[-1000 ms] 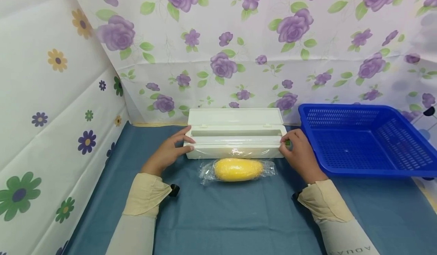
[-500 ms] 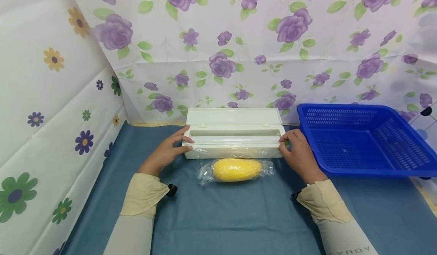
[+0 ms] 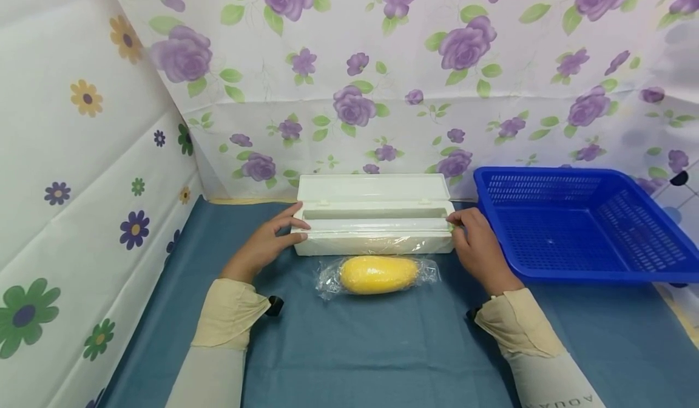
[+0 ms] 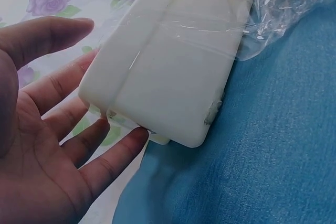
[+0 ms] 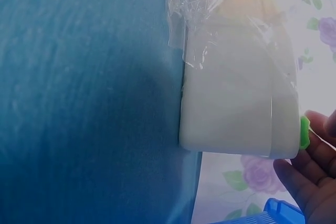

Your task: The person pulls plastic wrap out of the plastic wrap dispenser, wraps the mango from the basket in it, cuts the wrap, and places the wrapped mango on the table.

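A white cling film dispenser box [image 3: 377,243] stands on the cloth with its lid [image 3: 374,187] raised at the back. The film roll [image 3: 377,224] lies inside, and clear film drapes down the front. My left hand [image 3: 261,244] rests straight fingers against the box's left end; in the left wrist view its thumb [image 4: 58,35] stands apart from the box. At the right end my right hand [image 3: 479,247] pinches a small green slider [image 5: 304,132] on the box's edge. In front lies a yellow oblong item [image 3: 378,274] wrapped in clear film with twisted ends.
A blue plastic basket [image 3: 551,274] stands right of the box, close to my right hand. Blue-green cloth [image 3: 360,359] covers the table. A flower-printed sheet [image 3: 349,44] rises directly behind the box, and another sheet [image 3: 109,171] borders the left side.
My right fingers have shifted slightly and the green slider shows less between them. My left hand, the box and the yellow item keep their places; the head view has drifted a little.
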The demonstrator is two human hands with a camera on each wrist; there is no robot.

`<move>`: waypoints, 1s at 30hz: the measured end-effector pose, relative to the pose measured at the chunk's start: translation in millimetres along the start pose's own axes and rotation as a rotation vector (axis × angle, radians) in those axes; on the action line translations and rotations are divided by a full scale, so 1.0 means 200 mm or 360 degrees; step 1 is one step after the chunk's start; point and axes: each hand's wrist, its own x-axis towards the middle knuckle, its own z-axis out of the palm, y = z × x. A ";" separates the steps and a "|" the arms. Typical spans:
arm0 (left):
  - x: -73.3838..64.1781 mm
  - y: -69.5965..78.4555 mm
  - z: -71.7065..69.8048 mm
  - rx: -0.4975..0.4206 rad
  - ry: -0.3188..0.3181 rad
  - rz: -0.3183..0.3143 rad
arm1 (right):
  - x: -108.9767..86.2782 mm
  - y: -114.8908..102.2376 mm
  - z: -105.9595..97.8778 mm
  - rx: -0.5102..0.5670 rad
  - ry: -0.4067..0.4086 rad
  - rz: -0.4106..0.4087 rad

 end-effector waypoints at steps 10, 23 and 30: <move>-0.01 0.01 0.00 -0.0010 -0.0029 -0.0015 | 0.00 -0.12 -0.08 0.0083 0.0119 -0.0173; -0.01 0.01 -0.01 -0.0016 -0.0046 -0.0022 | -0.14 -0.51 -0.06 0.0008 -0.0651 -0.0642; -0.02 0.03 -0.01 0.0013 -0.0050 -0.0027 | -0.18 -0.56 -0.01 -0.0078 -0.0838 -0.0640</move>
